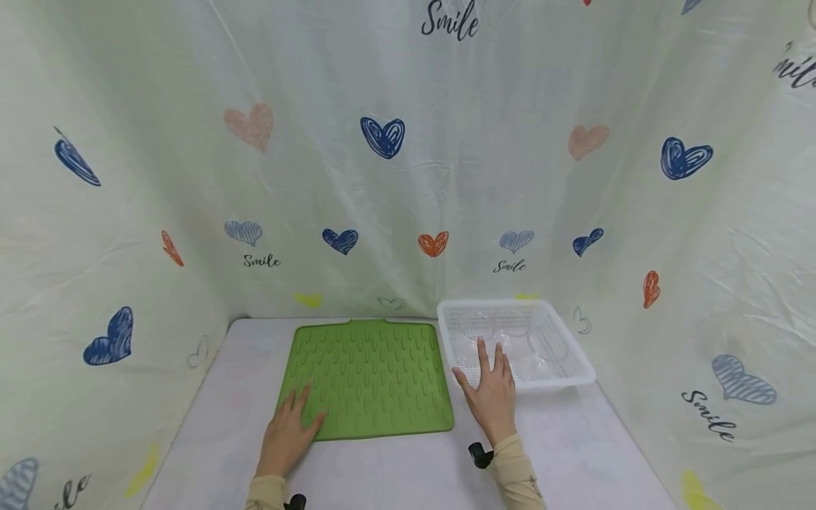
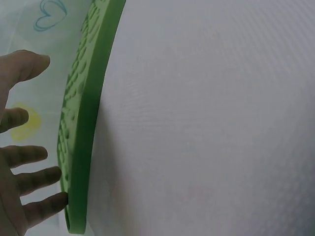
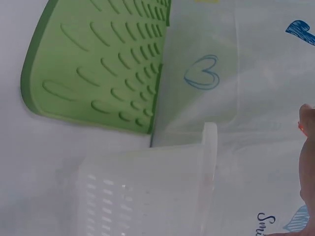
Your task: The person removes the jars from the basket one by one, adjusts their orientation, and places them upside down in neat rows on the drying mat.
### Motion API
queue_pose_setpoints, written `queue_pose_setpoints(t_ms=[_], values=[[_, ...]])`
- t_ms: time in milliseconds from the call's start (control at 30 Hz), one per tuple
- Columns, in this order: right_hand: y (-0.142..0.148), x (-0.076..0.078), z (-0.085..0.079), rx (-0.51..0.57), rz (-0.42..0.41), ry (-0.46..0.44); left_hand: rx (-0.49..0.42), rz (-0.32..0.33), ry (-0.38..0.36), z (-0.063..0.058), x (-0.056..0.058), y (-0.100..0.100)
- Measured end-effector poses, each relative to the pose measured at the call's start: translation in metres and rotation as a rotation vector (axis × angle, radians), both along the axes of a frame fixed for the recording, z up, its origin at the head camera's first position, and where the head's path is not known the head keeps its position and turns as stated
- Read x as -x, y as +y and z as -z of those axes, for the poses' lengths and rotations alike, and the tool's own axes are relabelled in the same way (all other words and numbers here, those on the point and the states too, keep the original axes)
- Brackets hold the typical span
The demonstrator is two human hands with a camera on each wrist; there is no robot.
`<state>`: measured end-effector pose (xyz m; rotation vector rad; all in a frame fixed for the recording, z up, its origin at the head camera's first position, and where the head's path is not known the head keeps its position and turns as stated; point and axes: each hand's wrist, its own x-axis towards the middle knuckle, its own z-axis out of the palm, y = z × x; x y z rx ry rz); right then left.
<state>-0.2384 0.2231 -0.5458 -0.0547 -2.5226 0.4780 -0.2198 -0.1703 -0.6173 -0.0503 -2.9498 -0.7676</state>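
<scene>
A green drying mat [image 1: 370,382] with raised oval ridges lies on the white-covered table. My left hand [image 1: 287,432] is over its front left corner, fingers spread, holding nothing; in the left wrist view the fingertips [image 2: 55,201] come close to the mat's edge, and contact is unclear. To the right of the mat stands a white perforated plastic basket [image 1: 554,387]. Several clear round items [image 1: 547,343] lie inside; their kind is hard to make out. Above the basket's near left rim, my right hand [image 1: 494,397] reaches with spread fingers and an empty grasp.
A pale curtain [image 1: 382,191] printed with hearts and "Smile" hangs behind and on both sides of the table [image 1: 382,474]. The basket stands at the table's back right, close to the mat's right edge. A small black device [image 1: 481,455] sits at the right wrist.
</scene>
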Motion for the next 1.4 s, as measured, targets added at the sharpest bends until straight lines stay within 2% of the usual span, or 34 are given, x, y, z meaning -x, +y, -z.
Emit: queue_pose_setpoints(t_ms=[200,533,933,1200,1400], values=[[0.013,0.009,0.0,0.053,0.07,0.025,0.0,-0.025,-0.02,0.002,-0.003,-0.004],[0.022,0.025,-0.007,0.17,0.104,0.007,-0.013,-0.079,-0.046,0.0,-0.006,-0.006],[0.026,0.043,-0.004,0.224,0.15,-0.154,-0.017,-0.09,-0.054,0.001,-0.005,-0.006],[0.026,0.055,-0.001,0.281,0.158,-0.211,-0.03,-0.094,-0.027,0.004,-0.006,-0.006],[0.029,0.066,0.001,0.318,0.127,-0.347,-0.03,-0.1,-0.008,0.007,-0.005,-0.006]])
